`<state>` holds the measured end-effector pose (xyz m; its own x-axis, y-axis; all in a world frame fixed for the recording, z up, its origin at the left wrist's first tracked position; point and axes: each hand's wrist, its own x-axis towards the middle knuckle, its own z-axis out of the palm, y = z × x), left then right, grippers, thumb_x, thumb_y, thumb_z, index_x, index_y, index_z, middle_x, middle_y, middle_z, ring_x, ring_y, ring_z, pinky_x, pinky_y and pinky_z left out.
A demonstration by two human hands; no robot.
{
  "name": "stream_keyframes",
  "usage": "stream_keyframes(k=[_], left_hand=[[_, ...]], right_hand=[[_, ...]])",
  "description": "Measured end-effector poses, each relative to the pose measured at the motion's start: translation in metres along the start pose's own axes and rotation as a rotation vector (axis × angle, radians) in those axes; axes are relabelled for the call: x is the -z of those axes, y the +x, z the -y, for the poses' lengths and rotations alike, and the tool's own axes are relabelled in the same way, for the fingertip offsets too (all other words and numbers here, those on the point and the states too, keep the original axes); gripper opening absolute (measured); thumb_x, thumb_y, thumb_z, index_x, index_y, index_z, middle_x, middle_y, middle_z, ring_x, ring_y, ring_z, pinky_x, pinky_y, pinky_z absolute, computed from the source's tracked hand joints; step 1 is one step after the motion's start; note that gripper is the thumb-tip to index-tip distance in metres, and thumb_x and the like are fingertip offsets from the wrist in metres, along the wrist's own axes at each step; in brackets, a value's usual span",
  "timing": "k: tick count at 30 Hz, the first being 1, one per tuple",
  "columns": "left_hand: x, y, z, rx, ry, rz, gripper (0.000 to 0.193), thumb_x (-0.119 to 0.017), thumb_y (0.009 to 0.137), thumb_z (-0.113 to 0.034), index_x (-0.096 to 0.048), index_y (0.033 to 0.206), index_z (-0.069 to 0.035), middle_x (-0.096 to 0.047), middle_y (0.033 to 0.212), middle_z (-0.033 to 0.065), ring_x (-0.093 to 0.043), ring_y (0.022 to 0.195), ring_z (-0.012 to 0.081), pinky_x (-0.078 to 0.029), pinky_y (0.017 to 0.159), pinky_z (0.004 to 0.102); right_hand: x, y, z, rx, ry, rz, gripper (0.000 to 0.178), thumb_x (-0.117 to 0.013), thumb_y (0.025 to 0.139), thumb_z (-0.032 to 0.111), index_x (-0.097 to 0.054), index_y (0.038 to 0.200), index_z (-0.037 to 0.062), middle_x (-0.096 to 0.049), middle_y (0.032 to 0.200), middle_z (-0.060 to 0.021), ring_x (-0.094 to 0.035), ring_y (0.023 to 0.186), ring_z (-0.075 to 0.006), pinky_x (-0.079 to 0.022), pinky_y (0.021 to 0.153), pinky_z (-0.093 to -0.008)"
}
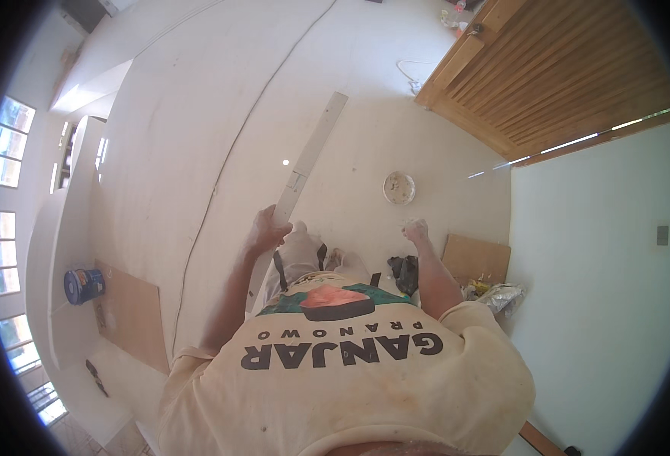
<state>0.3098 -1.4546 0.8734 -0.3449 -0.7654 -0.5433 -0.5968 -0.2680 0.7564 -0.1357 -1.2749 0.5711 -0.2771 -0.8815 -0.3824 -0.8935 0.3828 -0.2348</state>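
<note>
My left hand (269,230) is wrapped round a long, flat, pale straightedge bar (313,148). The bar slants up and away to the right, and its lower end runs down beside my leg. My right hand (416,230), dusted white, is held out to the right with its fingers curled closed. Whatever may be inside those fingers is too small to make out. Just beyond it on the floor stands a round white bucket (399,188) with pale residue inside.
A cable (232,144) crosses the pale floor left of me. Brown boards (133,311) lie at left, near a dark blue pail (84,286). A slatted wooden door (548,76) stands at far right, beside a pale wall (593,251). Crumpled bags (502,296) lie at right.
</note>
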Motion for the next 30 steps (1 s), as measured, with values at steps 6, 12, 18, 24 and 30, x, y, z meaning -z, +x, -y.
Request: stream_keyframes(k=[6, 12, 18, 24, 30], left_hand=[[0.046, 0.139, -0.04, 0.011, -0.054, -0.04, 0.037, -0.07, 0.08, -0.015, -0.06, 0.109, 0.006, -0.065, 0.077, 0.0102, -0.064, 0.057, 0.0168, -0.053, 0.053, 0.0327], [0.106, 0.299, -0.1, -0.017, -0.041, -0.003, 0.035, -0.07, 0.08, -0.016, -0.061, 0.108, 0.003, -0.065, 0.076, 0.0098, -0.064, 0.055, 0.0166, -0.053, 0.05, 0.0322], [0.159, 0.451, -0.21, -0.105, -0.038, 0.067, 0.033, -0.07, 0.08, -0.016, -0.06, 0.105, 0.002, -0.063, 0.072, 0.0076, -0.063, 0.054, 0.0155, -0.052, 0.048, 0.0316], [0.151, 0.605, -0.314, -0.21, 0.02, 0.102, 0.034, -0.069, 0.08, -0.015, -0.058, 0.106, 0.004, -0.061, 0.073, 0.0072, -0.062, 0.053, 0.0157, -0.051, 0.048, 0.0318], [0.137, 0.728, -0.409, -0.192, 0.067, 0.168, 0.033, -0.069, 0.08, -0.015, -0.058, 0.104, 0.005, -0.063, 0.074, 0.0082, -0.062, 0.054, 0.0158, -0.051, 0.049, 0.0322]], right_hand=[[0.125, 0.213, 0.093, 0.163, -0.268, -0.164, 0.022, -0.054, 0.09, 0.016, -0.072, 0.089, 0.0034, -0.072, 0.091, -0.0204, -0.072, 0.081, -0.0321, -0.059, 0.072, -0.0421], [0.142, 0.292, 0.106, -0.017, -0.087, 0.031, 0.032, -0.049, 0.091, 0.021, -0.074, 0.098, 0.0011, -0.072, 0.106, -0.0198, -0.07, 0.097, -0.0365, -0.055, 0.088, -0.0475], [0.161, 0.302, 0.056, -0.479, 0.339, 0.223, 0.021, -0.069, 0.089, 0.021, -0.075, 0.096, 0.0025, -0.075, 0.096, -0.0139, -0.072, 0.084, -0.0236, -0.057, 0.076, -0.0377], [0.172, 0.334, 0.016, -0.39, -0.11, 0.39, 0.02, -0.062, 0.092, 0.017, -0.077, 0.099, 0.0058, -0.075, 0.097, -0.0113, -0.072, 0.09, -0.0209, -0.057, 0.079, -0.0358], [0.231, 0.537, -0.022, -0.408, -0.022, 0.435, 0.035, -0.051, 0.092, 0.023, -0.073, 0.113, 0.0054, -0.07, 0.12, -0.0158, -0.065, 0.116, -0.0338, -0.051, 0.099, -0.0427]])
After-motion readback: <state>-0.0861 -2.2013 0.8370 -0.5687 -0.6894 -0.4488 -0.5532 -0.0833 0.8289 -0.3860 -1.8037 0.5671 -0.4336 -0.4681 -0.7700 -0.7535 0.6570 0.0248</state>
